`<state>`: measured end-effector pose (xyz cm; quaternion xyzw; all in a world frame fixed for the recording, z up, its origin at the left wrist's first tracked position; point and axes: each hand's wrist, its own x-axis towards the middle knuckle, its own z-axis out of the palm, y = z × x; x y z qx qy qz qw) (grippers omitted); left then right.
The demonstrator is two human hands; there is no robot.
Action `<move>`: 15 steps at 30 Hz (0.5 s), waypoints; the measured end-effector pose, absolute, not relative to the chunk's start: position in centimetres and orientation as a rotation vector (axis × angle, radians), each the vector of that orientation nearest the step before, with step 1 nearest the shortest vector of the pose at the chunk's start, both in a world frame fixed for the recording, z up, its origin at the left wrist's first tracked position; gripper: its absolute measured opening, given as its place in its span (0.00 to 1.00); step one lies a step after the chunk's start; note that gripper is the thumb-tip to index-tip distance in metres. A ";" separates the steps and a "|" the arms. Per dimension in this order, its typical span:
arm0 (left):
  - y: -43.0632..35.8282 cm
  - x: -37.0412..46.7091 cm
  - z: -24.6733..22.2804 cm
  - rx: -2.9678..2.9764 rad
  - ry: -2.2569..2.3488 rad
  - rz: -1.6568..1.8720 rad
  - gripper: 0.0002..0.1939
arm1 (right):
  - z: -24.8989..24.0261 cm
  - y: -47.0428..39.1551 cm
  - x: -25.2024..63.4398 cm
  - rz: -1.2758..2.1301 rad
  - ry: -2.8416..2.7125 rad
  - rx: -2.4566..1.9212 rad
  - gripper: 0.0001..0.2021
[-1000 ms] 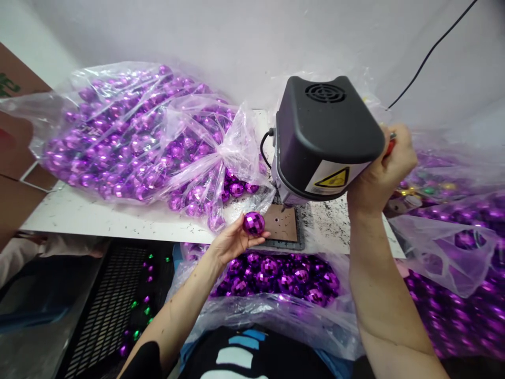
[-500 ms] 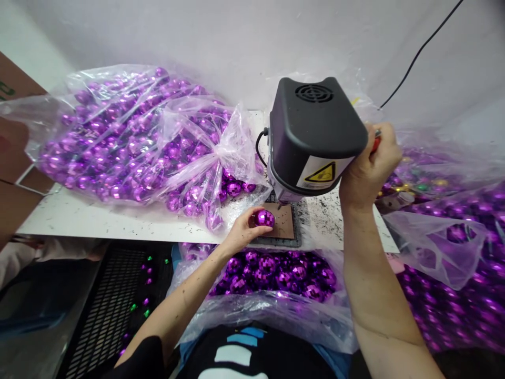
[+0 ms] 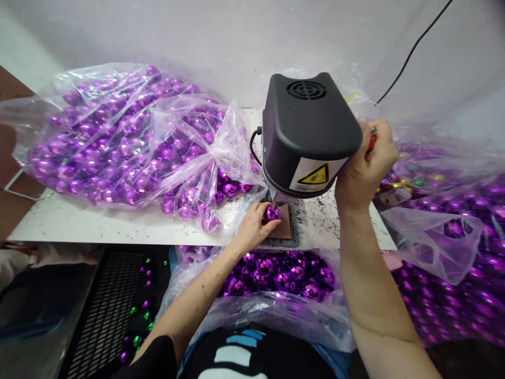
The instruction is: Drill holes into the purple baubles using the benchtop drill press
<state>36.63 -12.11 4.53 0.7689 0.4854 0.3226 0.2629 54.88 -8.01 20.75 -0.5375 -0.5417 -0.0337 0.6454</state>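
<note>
A shiny purple faceted ball (image 3: 272, 213) is pinched between the thumb and fingers of my left hand (image 3: 254, 225). It sits over the brown pad (image 3: 284, 229) on the dark base of a black machine (image 3: 311, 118), just below the machine's head. My right hand (image 3: 366, 167) is wrapped round a red handle (image 3: 371, 142) on the machine's right side. A yellow warning label (image 3: 316, 175) faces me on the housing.
A tied clear bag of purple balls (image 3: 114, 142) covers the left of the white table (image 3: 98, 223). An open bag of balls (image 3: 282, 276) lies at my lap. More bagged balls (image 3: 453, 305) are at right, a black crate (image 3: 106, 295) lower left.
My left hand has moved the ball right and slightly up, in under the machine's head. My right hand keeps its hold on the handle. The whole view has shifted slightly.
</note>
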 end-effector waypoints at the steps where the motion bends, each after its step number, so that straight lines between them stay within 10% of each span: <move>1: -12.0 36.6 4.7 2.078 1.321 0.863 0.20 | 20.7 -8.0 54.9 -0.075 -1.233 -1.225 0.31; 15: -11.1 36.3 4.9 1.846 1.278 0.848 0.24 | 20.6 -7.9 54.7 -0.080 -1.217 -1.226 0.31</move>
